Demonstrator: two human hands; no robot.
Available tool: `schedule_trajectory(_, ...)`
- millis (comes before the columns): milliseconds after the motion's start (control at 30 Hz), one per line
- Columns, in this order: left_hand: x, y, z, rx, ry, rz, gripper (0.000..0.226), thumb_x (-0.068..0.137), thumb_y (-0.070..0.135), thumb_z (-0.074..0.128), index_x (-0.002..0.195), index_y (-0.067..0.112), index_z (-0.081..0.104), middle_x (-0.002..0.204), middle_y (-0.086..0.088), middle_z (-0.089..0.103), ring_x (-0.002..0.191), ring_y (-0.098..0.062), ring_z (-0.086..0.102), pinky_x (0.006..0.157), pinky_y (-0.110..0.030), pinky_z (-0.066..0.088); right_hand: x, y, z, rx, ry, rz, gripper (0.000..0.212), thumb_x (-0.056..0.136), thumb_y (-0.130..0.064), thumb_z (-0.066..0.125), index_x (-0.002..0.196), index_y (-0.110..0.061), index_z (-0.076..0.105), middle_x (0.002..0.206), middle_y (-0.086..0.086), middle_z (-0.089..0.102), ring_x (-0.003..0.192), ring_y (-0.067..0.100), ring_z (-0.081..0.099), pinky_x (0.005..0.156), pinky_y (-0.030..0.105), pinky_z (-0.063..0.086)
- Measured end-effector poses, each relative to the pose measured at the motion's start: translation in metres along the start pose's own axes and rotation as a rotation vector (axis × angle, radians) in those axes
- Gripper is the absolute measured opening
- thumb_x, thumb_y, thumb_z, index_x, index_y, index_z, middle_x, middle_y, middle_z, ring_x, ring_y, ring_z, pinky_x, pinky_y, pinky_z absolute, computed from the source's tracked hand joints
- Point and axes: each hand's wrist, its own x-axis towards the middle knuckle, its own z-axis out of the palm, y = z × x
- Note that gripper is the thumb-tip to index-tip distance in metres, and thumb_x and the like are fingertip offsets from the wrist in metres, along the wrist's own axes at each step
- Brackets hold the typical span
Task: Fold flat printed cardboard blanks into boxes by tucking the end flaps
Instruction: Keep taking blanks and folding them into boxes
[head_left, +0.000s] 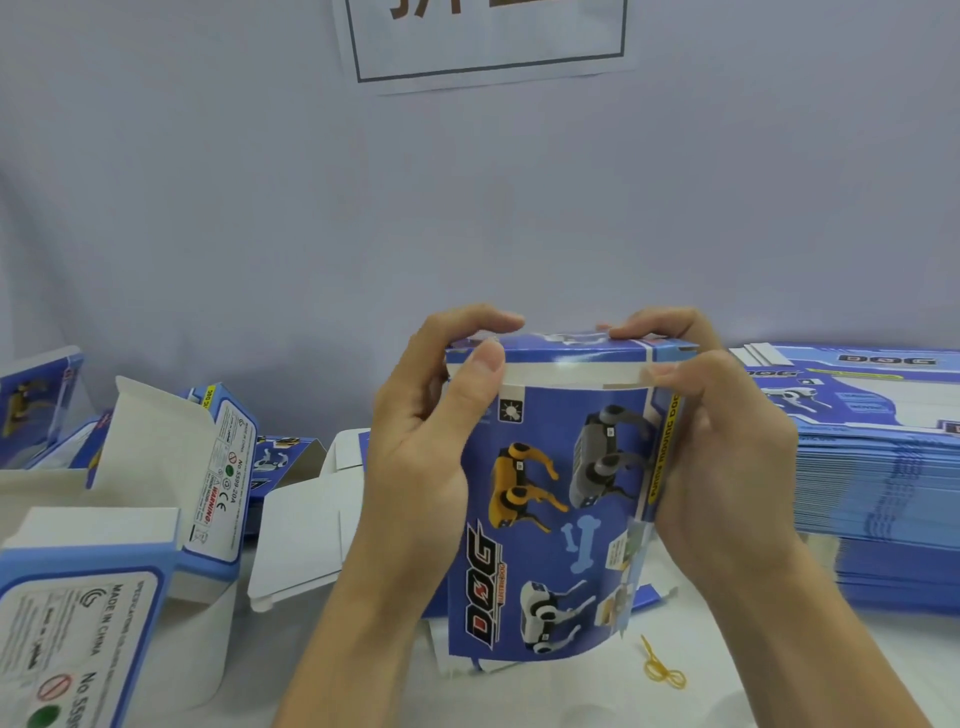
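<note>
I hold a blue printed box (550, 525) upright in front of me, with robot dogs and the word DOG on its near face. My left hand (426, 441) grips its left side, thumb on the near top corner and fingers curled over the top flap. My right hand (727, 447) grips the right side, thumb on the white tuck strip and fingers over the top edge. The top flap lies folded down, its white strip showing along the near edge. The box's lower end hangs open above the table.
A thick stack of flat blanks (878, 467) lies at the right. Several folded boxes (171, 483) with open white flaps crowd the left side. A yellow rubber band (662, 670) lies on the white table (727, 670). A pale wall with a paper sign (488, 41) stands behind.
</note>
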Motion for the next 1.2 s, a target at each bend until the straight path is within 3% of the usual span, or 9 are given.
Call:
schedule_trajectory(133, 0.001, 0.000, -0.009, -0.092, 0.012, -0.071, 0.010, 0.088, 0.032, 0.068, 0.090, 0.025, 0.074, 0.132, 0.003, 0.062, 0.107, -0.024, 0.070, 0.067, -0.029, 0.059, 0.000, -0.006, -0.001, 0.047, -0.097, 0.041, 0.023, 0.088, -0.015, 0.048, 0.107, -0.009, 0.061, 0.087, 0.005, 0.072, 0.078, 0.020, 0.072, 0.061, 0.030, 0.057)
schedule_trajectory(267, 0.001, 0.000, -0.008, -0.068, 0.004, -0.059, 0.019, 0.086, 0.044, 0.068, 0.090, 0.026, 0.073, 0.133, 0.004, 0.062, 0.108, -0.025, 0.070, 0.066, -0.030, 0.060, 0.005, -0.007, 0.002, -0.070, 0.030, -0.007, 0.020, 0.081, -0.018, 0.050, 0.086, -0.001, 0.059, 0.101, 0.007, 0.071, 0.081, 0.003, 0.072, 0.059, 0.014, 0.054)
schedule_trajectory(367, 0.001, -0.001, -0.003, -0.010, 0.025, -0.036, 0.026, 0.080, 0.052, 0.064, 0.089, 0.028, 0.072, 0.129, 0.008, 0.063, 0.106, -0.025, 0.071, 0.063, -0.031, 0.061, 0.002, 0.000, -0.003, -0.058, 0.071, 0.016, 0.007, 0.084, -0.015, 0.062, 0.082, -0.009, 0.066, 0.117, 0.010, 0.068, 0.095, 0.012, 0.072, 0.065, 0.023, 0.057)
schedule_trajectory(533, 0.003, -0.002, -0.008, 0.010, 0.027, -0.014, 0.014, 0.093, 0.040, 0.064, 0.093, 0.027, 0.069, 0.118, 0.008, 0.068, 0.098, -0.024, 0.073, 0.062, -0.030, 0.060, 0.000, -0.002, 0.003, -0.116, 0.040, -0.027, 0.016, 0.081, -0.037, 0.064, 0.085, -0.023, 0.072, 0.090, -0.002, 0.074, 0.082, 0.018, 0.074, 0.062, 0.033, 0.059)
schedule_trajectory(733, 0.000, -0.001, -0.004, 0.039, 0.016, 0.019, 0.013, 0.094, 0.036, 0.058, 0.100, 0.026, 0.065, 0.095, 0.005, 0.074, 0.085, -0.023, 0.075, 0.057, -0.029, 0.058, 0.004, -0.005, 0.004, -0.177, 0.117, 0.026, 0.024, 0.083, -0.037, 0.064, 0.094, -0.016, 0.065, 0.091, 0.014, 0.067, 0.084, 0.036, 0.069, 0.075, 0.057, 0.056)
schedule_trajectory(867, 0.000, 0.000, -0.003, 0.055, 0.043, -0.006, 0.013, 0.096, 0.038, 0.059, 0.098, 0.027, 0.065, 0.091, 0.001, 0.074, 0.084, -0.025, 0.076, 0.055, -0.031, 0.058, 0.002, -0.005, 0.005, -0.085, 0.070, 0.036, 0.007, 0.083, -0.027, 0.062, 0.084, -0.020, 0.066, 0.089, 0.003, 0.071, 0.083, 0.028, 0.073, 0.067, 0.046, 0.060)
schedule_trajectory(1000, 0.000, 0.003, -0.002, 0.020, 0.014, -0.007, 0.014, 0.091, 0.037, 0.058, 0.092, 0.027, 0.068, 0.101, 0.009, 0.073, 0.090, -0.021, 0.075, 0.059, -0.029, 0.059, 0.001, -0.007, 0.004, -0.019, 0.067, 0.042, 0.007, 0.080, -0.019, 0.060, 0.078, -0.017, 0.066, 0.094, 0.003, 0.071, 0.081, 0.018, 0.073, 0.060, 0.033, 0.059)
schedule_trajectory(1100, 0.001, 0.004, -0.005, -0.004, 0.003, -0.029, 0.016, 0.087, 0.040, 0.059, 0.087, 0.028, 0.071, 0.116, 0.007, 0.068, 0.098, -0.023, 0.073, 0.062, -0.029, 0.060, 0.000, -0.007, 0.002, 0.017, 0.058, 0.083, 0.007, 0.079, -0.020, 0.062, 0.077, -0.016, 0.068, 0.111, 0.007, 0.069, 0.089, 0.020, 0.073, 0.063, 0.037, 0.060)
schedule_trajectory(1200, 0.001, 0.003, -0.009, -0.032, 0.040, -0.053, 0.019, 0.089, 0.039, 0.058, 0.084, 0.025, 0.071, 0.118, 0.004, 0.068, 0.099, -0.024, 0.073, 0.063, -0.028, 0.059, -0.002, -0.007, -0.002, -0.005, 0.010, 0.142, 0.008, 0.077, -0.022, 0.064, 0.076, -0.020, 0.072, 0.127, 0.005, 0.063, 0.106, 0.026, 0.070, 0.073, 0.043, 0.061)
